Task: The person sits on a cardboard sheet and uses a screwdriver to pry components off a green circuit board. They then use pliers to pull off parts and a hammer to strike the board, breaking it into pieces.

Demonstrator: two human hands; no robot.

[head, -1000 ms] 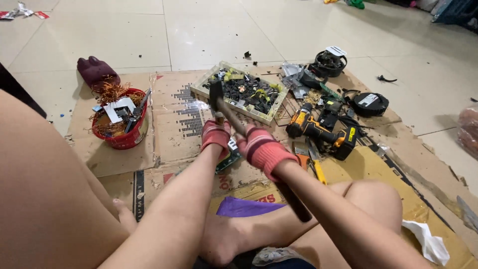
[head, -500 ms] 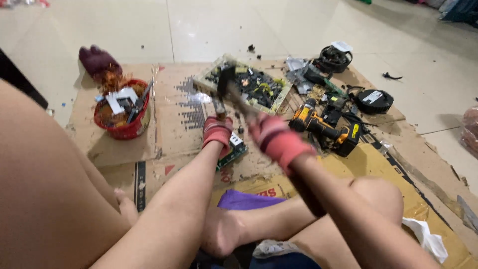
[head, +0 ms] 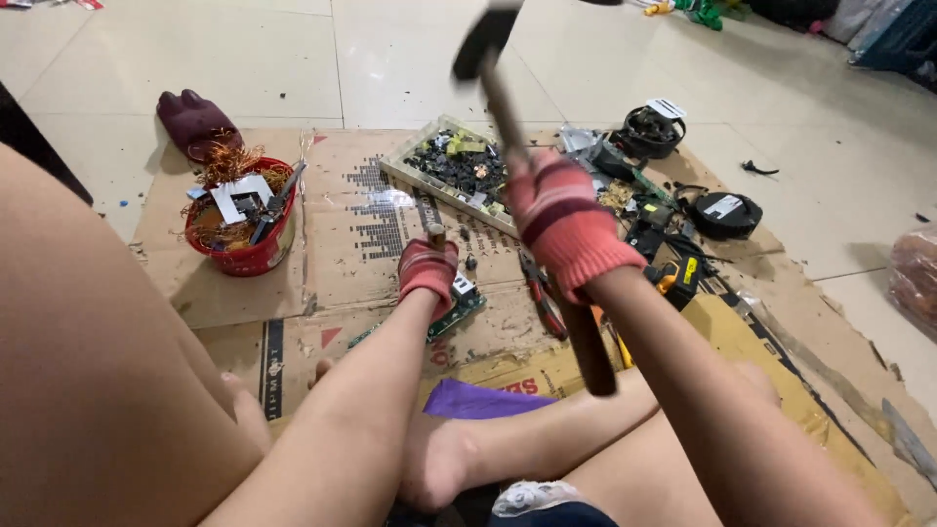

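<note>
Hammer raised over a circuit board

On flattened brown cardboard (head: 234,293) over the tiled floor, a red bowl of copper wire scraps (head: 239,220) stands at the left. The left hand (head: 427,271), in a red knit glove, closes around a small upright metal punch (head: 436,234) set on a green circuit board (head: 457,304). The right hand (head: 564,226), gloved alike, grips a dark-handled hammer (head: 488,59) lifted high above the board

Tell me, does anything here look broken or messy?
Yes. A green circuit board lies loose on the cardboard under the left hand, which holds a tool upright on it. Small dark bits are scattered nearby. The red bucket overflows with tangled copper wire. The right hand holds a hammer high.
</note>
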